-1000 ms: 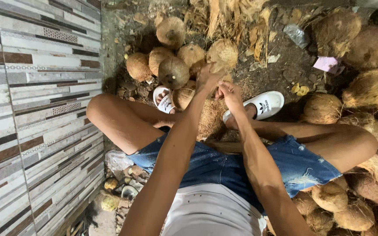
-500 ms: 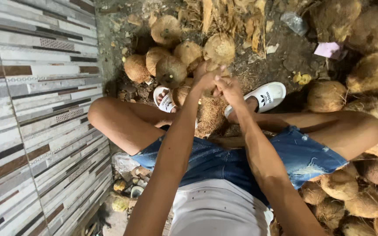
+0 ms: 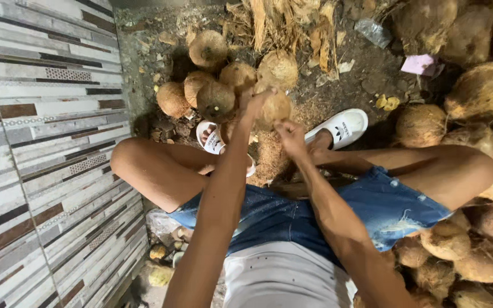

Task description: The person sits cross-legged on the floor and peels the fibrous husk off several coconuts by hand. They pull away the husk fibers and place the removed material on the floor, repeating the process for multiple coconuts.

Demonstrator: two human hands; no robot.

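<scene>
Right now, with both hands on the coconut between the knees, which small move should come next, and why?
Probably pull the loose husk down with the right hand while the left hand steadies the coconut. Both hands grip it from opposite sides, and brown fibre hangs below it.

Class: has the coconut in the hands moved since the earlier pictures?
Cannot tell: the coconut sits between the white shoes as before; only the camera clearly shifted.

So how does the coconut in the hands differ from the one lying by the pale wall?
The held coconut is up off the ground, gripped by the left hand and right hand; the wall-side coconut lies untouched on the dirt. The held one looks paler and partly hidden by the hands; the wall-side one shows whole. Both are round, brown and fibrous.
</scene>
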